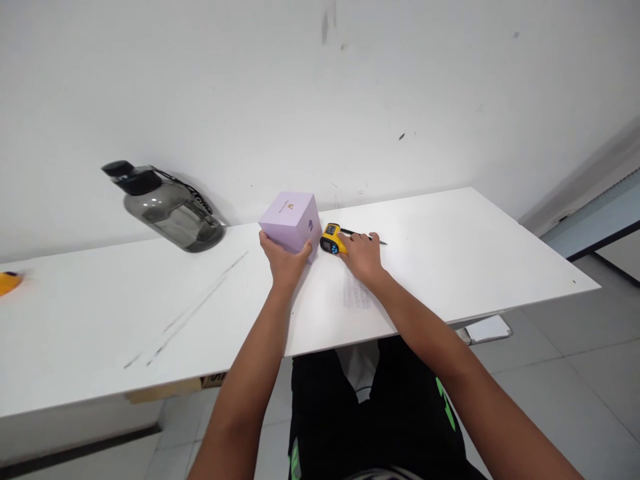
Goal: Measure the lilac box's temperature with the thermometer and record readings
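Note:
A pale purple box [287, 223] with small printed logos stands on the white table by the wall. My left hand [286, 264] grips its near side, thumb and fingers spread round two faces. Just right of the box lies a yellow and black digital tape measure [331, 239] with a small screen and blue buttons. My right hand [364, 256] is closed over its right end. Beside that hand lies a dark, thin pen-like stick [383, 243], partly hidden behind the fingers.
A grey see-through water bottle [173, 212] with a black cap and strap stands left of the box. An orange object [9, 282] is cut off at the left edge. The white table [475, 253] ends at the right; a white flat item [487, 329] shows below its front edge.

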Available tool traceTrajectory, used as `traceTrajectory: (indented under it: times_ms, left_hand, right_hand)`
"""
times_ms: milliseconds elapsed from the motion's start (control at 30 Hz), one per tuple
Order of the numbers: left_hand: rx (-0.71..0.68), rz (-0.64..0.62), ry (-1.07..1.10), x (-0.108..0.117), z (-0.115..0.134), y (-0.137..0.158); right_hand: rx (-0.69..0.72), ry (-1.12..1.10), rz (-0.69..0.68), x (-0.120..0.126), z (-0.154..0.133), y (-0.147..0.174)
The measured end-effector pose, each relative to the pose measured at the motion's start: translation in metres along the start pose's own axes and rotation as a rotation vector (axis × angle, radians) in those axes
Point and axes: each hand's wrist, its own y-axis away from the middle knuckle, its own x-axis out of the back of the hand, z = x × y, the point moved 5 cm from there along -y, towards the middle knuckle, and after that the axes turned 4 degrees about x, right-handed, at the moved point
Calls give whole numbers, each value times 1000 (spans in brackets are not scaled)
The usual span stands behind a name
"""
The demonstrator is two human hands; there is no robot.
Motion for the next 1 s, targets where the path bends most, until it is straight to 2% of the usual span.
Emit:
traceTrajectory:
  times_ms: [367,600,667,733,800,867,933,1000]
  left_hand:
    - [32,-10,14,-3,-3,-7]
    - [55,54,-55,1,-8,-10]
    - [66,63,-65,2,-10,-11]
    - [54,79,-82,3,-9,-10]
    - [-19,114,-118,4,-5,-8]
    - [-153,146,-153,3,4,-2]
    - [-312,126,-172,-2,15,6]
    - [-469,26,-191,-13,25,17]
  right_hand:
    - [65,-25,-106,-8,-6,1]
    - [98,-106,-72,-8,1,0]
    - [56,-200,-39,-5,8,-3]
    - [-28,-256,58,0,21,-6]
    - [-135,-248,170,7,37,-10]
    - [-260,-243,192,8,55,-12]
    - [-395,-291,103,4,70,-14]
    - [-495,-345,-6,-1,80,-15]
